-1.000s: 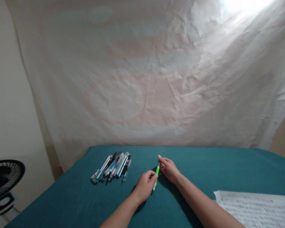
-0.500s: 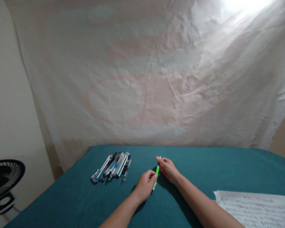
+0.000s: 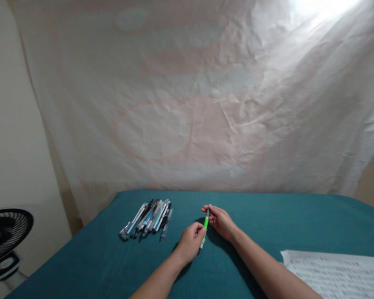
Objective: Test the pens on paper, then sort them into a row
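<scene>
A bright green pen (image 3: 206,223) with a dark grey upper section slants above the table between my two hands. My left hand (image 3: 191,243) is closed on its lower green part, thumb and fingers pinching it. At the pen's upper end, my right hand (image 3: 220,220) has its fingers bent around the dark section, the fingertips close together. Whether those fingertips also hold a small part cannot be made out. To the left lies a pile of pens (image 3: 151,219), mostly black, white and clear, with one blue one among them.
A dark teal cloth (image 3: 90,265) covers the table. Printed sheets of paper (image 3: 336,270) lie at the right front, beside my right forearm. A black fan (image 3: 6,236) stands off the left edge. A pale wrinkled sheet (image 3: 187,124) hangs behind the table.
The right fingers have shifted slightly left at the pen's top. The white bit seen there before no longer shows, and the dark section is now more visible. The left hand has barely moved.
</scene>
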`<state>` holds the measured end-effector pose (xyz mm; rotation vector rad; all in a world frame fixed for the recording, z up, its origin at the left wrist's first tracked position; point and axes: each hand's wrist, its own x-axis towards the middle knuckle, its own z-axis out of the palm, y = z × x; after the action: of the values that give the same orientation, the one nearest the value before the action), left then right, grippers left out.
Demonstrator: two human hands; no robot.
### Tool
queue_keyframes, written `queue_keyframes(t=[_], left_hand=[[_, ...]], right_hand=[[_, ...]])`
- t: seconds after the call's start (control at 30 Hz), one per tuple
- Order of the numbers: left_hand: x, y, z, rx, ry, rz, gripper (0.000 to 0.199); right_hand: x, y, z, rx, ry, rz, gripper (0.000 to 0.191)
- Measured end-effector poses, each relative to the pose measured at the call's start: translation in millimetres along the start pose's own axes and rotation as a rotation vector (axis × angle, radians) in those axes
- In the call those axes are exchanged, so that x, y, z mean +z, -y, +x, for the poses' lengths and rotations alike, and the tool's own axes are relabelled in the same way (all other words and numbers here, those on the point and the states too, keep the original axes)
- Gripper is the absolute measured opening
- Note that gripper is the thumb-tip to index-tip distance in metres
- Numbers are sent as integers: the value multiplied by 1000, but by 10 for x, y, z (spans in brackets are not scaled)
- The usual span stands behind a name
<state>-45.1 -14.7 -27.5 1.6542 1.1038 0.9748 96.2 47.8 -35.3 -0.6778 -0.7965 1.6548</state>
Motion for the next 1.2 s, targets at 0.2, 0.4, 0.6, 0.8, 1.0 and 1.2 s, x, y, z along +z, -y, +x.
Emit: queue_keyframes(t=[0.2, 0.4, 0.6, 0.8, 1.0, 1.2], left_hand=[[-3, 0, -10, 12, 13, 20, 31], [-5, 18, 1, -7, 5, 8, 33], [9, -3, 2, 11, -5, 8, 32], [6, -14, -2, 2, -12, 13, 33], [2, -1, 2, -8, -6, 2, 30], [9, -14, 2, 9, -10, 2, 30]], right_hand=[[3, -35, 9, -40, -59, -4, 26], [-18, -5, 7, -31, -33, -1, 21], [14, -33, 14, -35, -46, -15, 24], [2, -38, 10, -38, -42, -38, 26], [-4, -1, -11, -10, 6, -35, 21], [18, -75, 7, -37, -17, -47, 26]])
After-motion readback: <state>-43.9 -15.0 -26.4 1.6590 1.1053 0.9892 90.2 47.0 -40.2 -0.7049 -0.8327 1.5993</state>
